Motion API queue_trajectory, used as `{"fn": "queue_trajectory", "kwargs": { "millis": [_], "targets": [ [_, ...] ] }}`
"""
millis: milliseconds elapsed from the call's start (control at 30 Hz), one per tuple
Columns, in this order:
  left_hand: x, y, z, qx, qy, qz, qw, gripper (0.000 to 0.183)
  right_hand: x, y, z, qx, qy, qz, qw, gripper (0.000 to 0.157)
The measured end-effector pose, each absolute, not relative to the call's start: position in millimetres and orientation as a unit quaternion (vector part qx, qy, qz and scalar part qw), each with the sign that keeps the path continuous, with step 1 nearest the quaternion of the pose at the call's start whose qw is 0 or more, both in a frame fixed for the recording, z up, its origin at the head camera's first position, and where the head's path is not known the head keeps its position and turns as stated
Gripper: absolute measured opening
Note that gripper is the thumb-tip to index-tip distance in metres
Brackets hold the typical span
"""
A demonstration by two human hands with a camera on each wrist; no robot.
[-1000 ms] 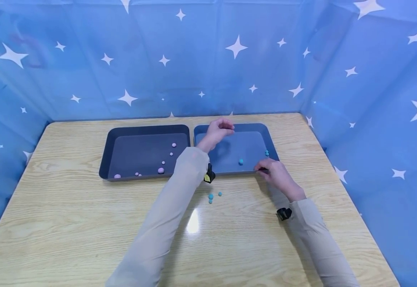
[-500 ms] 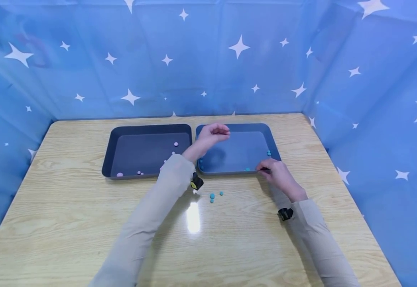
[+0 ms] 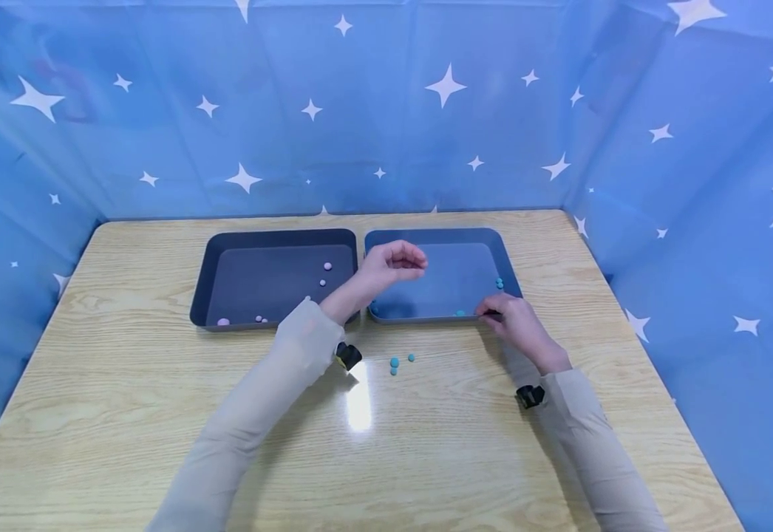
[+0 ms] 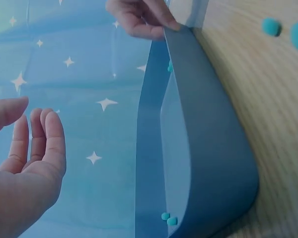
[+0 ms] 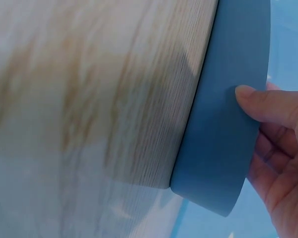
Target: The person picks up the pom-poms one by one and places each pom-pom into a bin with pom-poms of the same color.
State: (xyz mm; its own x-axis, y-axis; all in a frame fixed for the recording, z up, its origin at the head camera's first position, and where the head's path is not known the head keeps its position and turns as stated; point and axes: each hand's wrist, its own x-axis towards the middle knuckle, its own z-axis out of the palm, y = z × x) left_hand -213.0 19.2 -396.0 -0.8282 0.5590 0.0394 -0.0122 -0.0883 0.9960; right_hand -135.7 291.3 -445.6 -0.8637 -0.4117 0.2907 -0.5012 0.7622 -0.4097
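While your right hand (image 3: 521, 330) pinches the near rim of the blue tray (image 3: 462, 270) toward its right corner, your left hand (image 3: 383, 270) hangs over the tray's left part, thumb and fingers apart, loosely curved. Teal balls (image 3: 499, 284) lie inside that tray; three more sit on the table (image 3: 453, 443) nearby. Pink balls (image 3: 327, 267) lie in the dark tray (image 3: 260, 277) alongside.

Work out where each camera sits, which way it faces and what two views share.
Head: on the head, forward and down over dark tray, blue tray; sleeves, left grip and right grip show.
Left wrist: on that wrist, along the blue tray's near wall; both grips show.
Right wrist: on that wrist, at that wall and the table; right grip shows.
Both wrist views share the right grip pinching that wall.
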Motion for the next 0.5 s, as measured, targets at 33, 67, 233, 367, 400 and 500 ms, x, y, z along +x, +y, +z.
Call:
{"fn": "queue_trajectory", "kwargs": {
  "millis": [33, 67, 233, 367, 400, 500],
  "targets": [
    [-210.9, 17.8, -396.1, 0.216, 0.645, 0.704, 0.202, 0.017, -135.8, 291.4, -445.7, 0.244, -0.934, 0.243, 0.091, 0.017],
    [-208.6, 16.3, -396.1, 0.220, 0.647, 0.702, 0.203, 0.016, -135.9, 291.4, -445.8, 0.243, -0.935, 0.243, 0.090, 0.017],
    [-197.0, 10.6, -394.4, 0.233, 0.650, 0.691, 0.215, 0.015, -135.9, 292.2, -445.7, 0.238, -0.937, 0.240, 0.087, 0.017],
    [-188.6, 7.3, -396.0, 0.235, 0.654, 0.684, 0.220, 0.014, -135.6, 291.6, -445.6, 0.241, -0.936, 0.239, 0.091, 0.016],
    [-186.5, 6.3, -396.7, 0.235, 0.654, 0.683, 0.222, 0.014, -135.5, 291.2, -445.6, 0.241, -0.936, 0.240, 0.092, 0.017],
    [-180.2, 2.5, -398.3, 0.236, 0.655, 0.681, 0.227, 0.012, -135.7, 290.4, -445.5, 0.240, -0.936, 0.240, 0.091, 0.017]
  ]
}}
